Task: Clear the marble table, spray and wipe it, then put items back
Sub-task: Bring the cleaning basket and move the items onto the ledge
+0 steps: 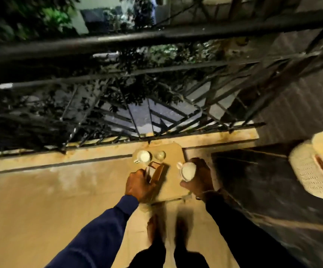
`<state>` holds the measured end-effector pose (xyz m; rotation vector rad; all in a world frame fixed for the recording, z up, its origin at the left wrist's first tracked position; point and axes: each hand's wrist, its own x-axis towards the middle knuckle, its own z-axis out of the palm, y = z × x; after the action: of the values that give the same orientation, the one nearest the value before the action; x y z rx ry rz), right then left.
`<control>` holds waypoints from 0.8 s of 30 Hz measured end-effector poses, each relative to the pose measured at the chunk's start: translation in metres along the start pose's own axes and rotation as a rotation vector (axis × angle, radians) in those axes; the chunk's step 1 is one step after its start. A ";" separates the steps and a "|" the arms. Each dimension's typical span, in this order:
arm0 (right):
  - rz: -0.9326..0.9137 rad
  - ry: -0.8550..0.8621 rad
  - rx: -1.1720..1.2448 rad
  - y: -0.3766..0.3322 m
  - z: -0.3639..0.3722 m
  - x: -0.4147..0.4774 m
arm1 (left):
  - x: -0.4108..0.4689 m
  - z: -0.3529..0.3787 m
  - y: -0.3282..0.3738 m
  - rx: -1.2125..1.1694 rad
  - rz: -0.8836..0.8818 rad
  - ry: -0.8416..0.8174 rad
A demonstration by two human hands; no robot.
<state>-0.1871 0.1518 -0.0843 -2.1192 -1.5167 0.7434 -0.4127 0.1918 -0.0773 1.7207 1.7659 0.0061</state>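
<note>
A flat tan board (173, 182) lies on the balcony floor by the railing. On its far part stand a white cup (143, 156) and a small clear glass (160, 155). My left hand (139, 185) grips a brown box-like holder (156, 172) over the board's left side. My right hand (197, 180) holds a second white cup (187, 171) tilted over the board's right side, its handle pointing left. The dark marble table (253, 171) lies to the right, its top blurred.
A black iron railing (156, 105) runs along the raised ledge (98, 151) just beyond the board. A cream perforated plastic chair (317, 167) stands at the far right. My feet (166, 229) are on the tan floor just behind the board.
</note>
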 end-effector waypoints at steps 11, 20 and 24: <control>-0.077 -0.286 -0.209 0.017 0.165 0.065 | 0.071 0.079 -0.074 -0.222 -0.431 0.101; -0.046 -0.268 -0.326 0.036 0.207 0.074 | 0.097 0.116 -0.080 -0.238 -0.433 0.112; -0.009 -0.299 -0.372 0.037 0.212 0.076 | 0.105 0.125 -0.078 -0.169 -0.424 0.088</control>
<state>-0.2767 0.2192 -0.2826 -2.3412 -1.9497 0.8604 -0.4166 0.2207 -0.2559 1.2200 2.1001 0.0464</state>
